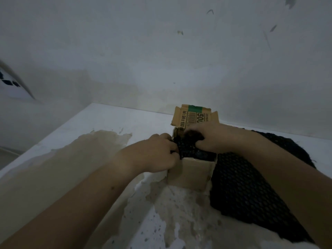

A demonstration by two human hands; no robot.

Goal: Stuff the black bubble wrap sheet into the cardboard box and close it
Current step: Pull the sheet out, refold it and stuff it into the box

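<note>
The scene is dim, with a cold blue-grey cast. The wall (161, 51) is palest near the middle of the frame and darkens toward the corners. Shadows are soft and shapeless. The black bubble wrap sheet (242, 186) at lower right sinks almost to flat black. A streaked object (14, 83) at the left edge is blurred, and the wide lens stretches whatever lies in the bottom corners.

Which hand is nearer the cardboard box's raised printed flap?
Right. The right hand grips black bubble wrap just below the raised printed flap; the left hand is lower, at the left of the brown cardboard box.
</note>
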